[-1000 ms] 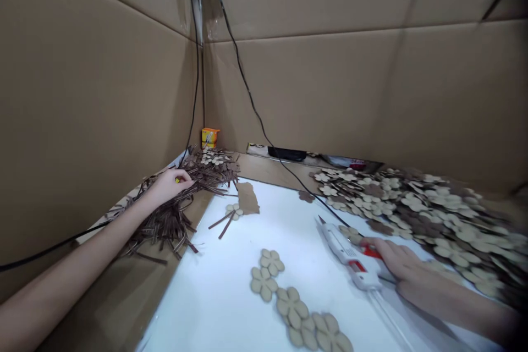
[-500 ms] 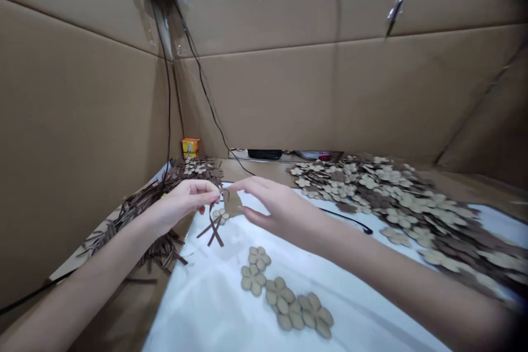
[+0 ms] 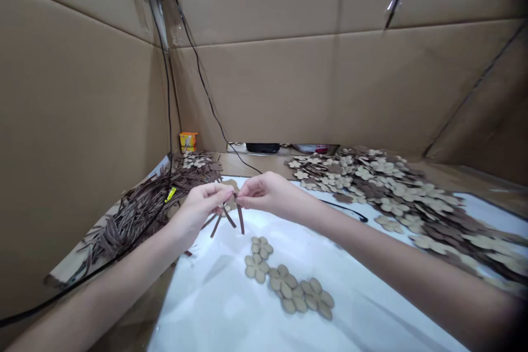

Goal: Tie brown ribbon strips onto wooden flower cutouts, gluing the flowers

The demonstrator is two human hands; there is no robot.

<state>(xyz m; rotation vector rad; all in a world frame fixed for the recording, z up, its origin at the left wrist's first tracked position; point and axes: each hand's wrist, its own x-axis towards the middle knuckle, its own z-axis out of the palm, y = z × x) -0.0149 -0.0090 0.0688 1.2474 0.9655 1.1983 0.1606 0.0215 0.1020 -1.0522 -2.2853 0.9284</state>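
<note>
My left hand [image 3: 198, 209] pinches thin brown strips at the far end of the white surface, their loose ends hanging below its fingertips. Close beside it, my right hand [image 3: 266, 192] has thumb and finger closed on a brown strip [image 3: 241, 221] that dangles between the hands. Tan flower-shaped material shows partly behind the fingers; whether it is attached to the strips I cannot tell. Nearer me, several tan flower cutouts [image 3: 281, 279] lie in a joined or overlapping row on the white surface [image 3: 223, 308].
A heap of brown strips [image 3: 132, 217] lies at left, with a yellow object [image 3: 170, 194] on it. Many flower cutouts [image 3: 396, 192] are piled at right. Cardboard walls [image 3: 264, 88] surround the space, black cables [image 3: 198, 66] hang down, and an orange-yellow box [image 3: 188, 141] stands in the corner.
My right hand has gone from open fingers to a pinch on a strip, meeting my left hand. Both hands sit slightly further right, and the view has tilted down a little.
</note>
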